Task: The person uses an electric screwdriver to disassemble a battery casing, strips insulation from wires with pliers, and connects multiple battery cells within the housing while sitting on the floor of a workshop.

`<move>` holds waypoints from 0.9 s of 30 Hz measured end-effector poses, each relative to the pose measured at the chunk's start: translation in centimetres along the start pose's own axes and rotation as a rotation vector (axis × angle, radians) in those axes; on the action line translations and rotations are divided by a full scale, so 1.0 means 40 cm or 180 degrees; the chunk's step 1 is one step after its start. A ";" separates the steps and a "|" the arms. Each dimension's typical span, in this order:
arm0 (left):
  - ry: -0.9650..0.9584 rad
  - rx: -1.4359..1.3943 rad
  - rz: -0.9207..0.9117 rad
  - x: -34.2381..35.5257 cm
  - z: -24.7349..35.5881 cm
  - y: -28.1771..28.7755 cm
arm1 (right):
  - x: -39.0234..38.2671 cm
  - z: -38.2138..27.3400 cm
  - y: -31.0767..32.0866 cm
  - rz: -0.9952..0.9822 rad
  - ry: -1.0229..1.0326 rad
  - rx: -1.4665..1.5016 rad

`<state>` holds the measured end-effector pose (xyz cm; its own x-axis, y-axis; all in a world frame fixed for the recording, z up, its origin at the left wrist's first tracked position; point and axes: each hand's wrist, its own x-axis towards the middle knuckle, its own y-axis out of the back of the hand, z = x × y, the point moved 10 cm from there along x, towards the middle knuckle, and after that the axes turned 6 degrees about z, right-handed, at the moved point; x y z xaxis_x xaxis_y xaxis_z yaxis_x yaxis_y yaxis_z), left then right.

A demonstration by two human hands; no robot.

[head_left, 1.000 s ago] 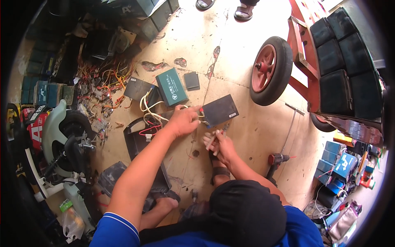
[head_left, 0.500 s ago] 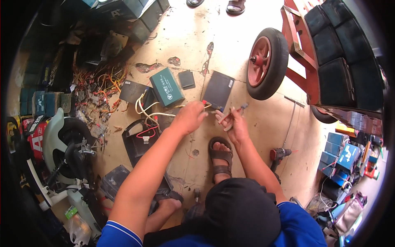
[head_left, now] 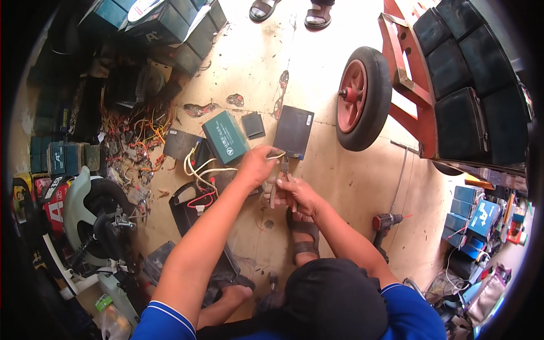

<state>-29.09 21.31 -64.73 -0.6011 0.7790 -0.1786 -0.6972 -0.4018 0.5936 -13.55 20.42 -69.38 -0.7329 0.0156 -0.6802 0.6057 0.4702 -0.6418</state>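
My left hand [head_left: 258, 168] pinches a pale cable [head_left: 276, 156], whose end points right. My right hand [head_left: 299, 196] is wrapped around pliers [head_left: 285, 166], jaws upward, close to the cable end. Whether the jaws touch the wire I cannot tell. Just beyond them lies a dark flat battery pack [head_left: 293, 130] on the floor. A green box-shaped battery [head_left: 225, 136] sits beyond my left hand, with a small black block [head_left: 253, 124] beside it. Pale wires [head_left: 195, 164] loop from near the green battery toward an opened black case [head_left: 184, 201] with a red wire.
A red-framed cart with a black wheel [head_left: 365, 99] carries dark batteries [head_left: 464, 122] at right. A drill [head_left: 385, 224] lies right of my arm. Tangled wires [head_left: 141, 141] and a scooter [head_left: 93, 221] crowd the left. Another person's sandalled feet [head_left: 317, 17] stand at the far edge.
The pliers have turned upright and come left to the cable end beside my left hand. My right hand has moved nearer and left. The feet at the far edge show more.
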 end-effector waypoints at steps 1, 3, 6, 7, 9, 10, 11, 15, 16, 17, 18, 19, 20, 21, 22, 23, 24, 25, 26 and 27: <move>-0.0018 0.0000 0.0004 0.005 0.015 0.000 | 0.008 -0.003 0.009 0.0021 -0.0040 -0.0035; 0.0318 -0.0054 -0.0157 0.014 0.018 -0.009 | 0.018 -0.011 0.022 0.0026 -0.0040 -0.0075; -0.0017 0.0227 0.0134 0.014 0.042 0.011 | 0.033 -0.013 0.009 -0.0080 -0.0006 -0.0084; -0.0265 0.0335 0.0398 0.007 0.065 0.029 | 0.033 -0.011 0.005 -0.0152 0.0050 -0.0050; -0.0203 0.0237 0.0320 0.007 0.065 0.025 | 0.039 -0.017 0.014 -0.0191 0.0098 -0.0001; -0.0145 0.0126 0.0267 0.010 0.065 0.023 | 0.041 -0.025 0.016 -0.0231 0.0150 0.0022; -0.0144 0.0131 0.0252 0.015 0.068 0.024 | 0.043 -0.024 0.019 -0.0227 0.0150 0.0037; 0.0420 0.0109 0.0064 0.027 0.029 0.016 | 0.038 -0.017 -0.007 -0.0518 0.0060 0.0584; 0.0446 0.0076 0.0063 0.026 0.026 0.016 | 0.035 -0.017 -0.020 -0.0642 0.0059 0.0828; 0.0474 0.0043 0.0062 0.026 0.023 0.015 | 0.036 -0.013 -0.022 -0.0632 0.0057 0.0835; 0.0508 0.0039 0.0045 0.026 0.019 0.011 | 0.033 -0.012 -0.034 -0.0747 0.0012 0.1073; 0.0510 0.0037 0.0039 0.026 0.012 0.009 | 0.033 -0.011 -0.044 -0.0866 -0.0030 0.1310; 0.0460 -0.0001 0.0073 0.027 0.009 0.009 | 0.038 -0.009 -0.044 -0.0861 -0.0032 0.1313; 0.0411 -0.0039 0.0108 0.028 0.006 0.009 | 0.049 -0.008 -0.035 -0.0737 0.0003 0.1262; 0.0421 -0.0036 0.0106 0.028 0.009 0.010 | 0.056 -0.007 -0.030 -0.0619 0.0031 0.1214; 0.0479 -0.0022 0.0062 0.028 0.008 0.008 | 0.057 -0.004 -0.034 -0.0619 0.0022 0.1218; 0.0536 -0.0009 0.0019 0.026 0.008 0.007 | 0.057 0.000 -0.039 -0.0626 0.0002 0.1241; 0.0542 -0.0011 0.0027 0.026 0.006 0.009 | 0.053 -0.005 -0.053 -0.0636 -0.0016 0.1254; 0.0538 0.0050 0.0012 0.025 0.005 0.010 | 0.046 -0.009 -0.068 -0.0639 -0.0024 0.1248; 0.0535 0.0111 -0.0003 0.023 0.003 0.012 | 0.045 -0.002 -0.059 -0.0299 -0.0061 0.1106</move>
<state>-29.93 21.92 -64.52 -0.6593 0.6867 -0.3063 -0.6856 -0.3818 0.6198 -16.33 19.43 -69.08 -0.7864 -0.0315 -0.6169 0.6076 0.1406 -0.7817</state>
